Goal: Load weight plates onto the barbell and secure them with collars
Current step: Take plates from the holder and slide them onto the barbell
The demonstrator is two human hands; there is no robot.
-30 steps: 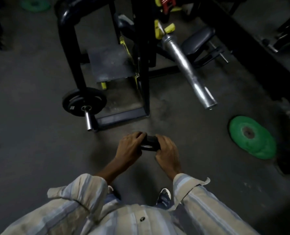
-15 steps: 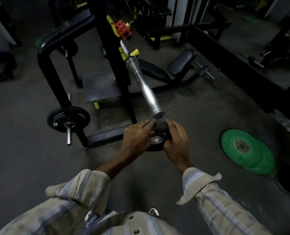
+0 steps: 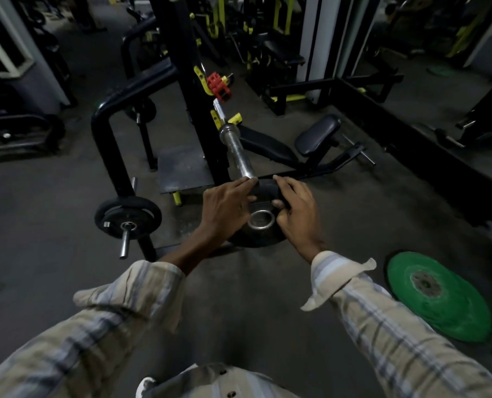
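Note:
I hold a small black weight plate [image 3: 260,235] with a metal-ringed centre hole, gripped by my left hand [image 3: 226,206] on its left side and my right hand [image 3: 295,214] on its right. The plate's top edge is right at the free end of the silver barbell sleeve [image 3: 237,152], which slopes up toward the black rack upright [image 3: 193,90]. The hole sits just below the sleeve's tip; I cannot tell whether the plate touches it. A red collar [image 3: 218,86] hangs on the rack above the bar.
A green plate [image 3: 443,300] lies flat on the floor at the right. A black plate [image 3: 128,218] sits on a storage peg at the lower left. A black bench [image 3: 290,145] lies behind the bar. More machines fill the background.
Both hands have raised the black plate from low near the floor up to the end of the barbell sleeve, and my view has tilted upward toward the rack.

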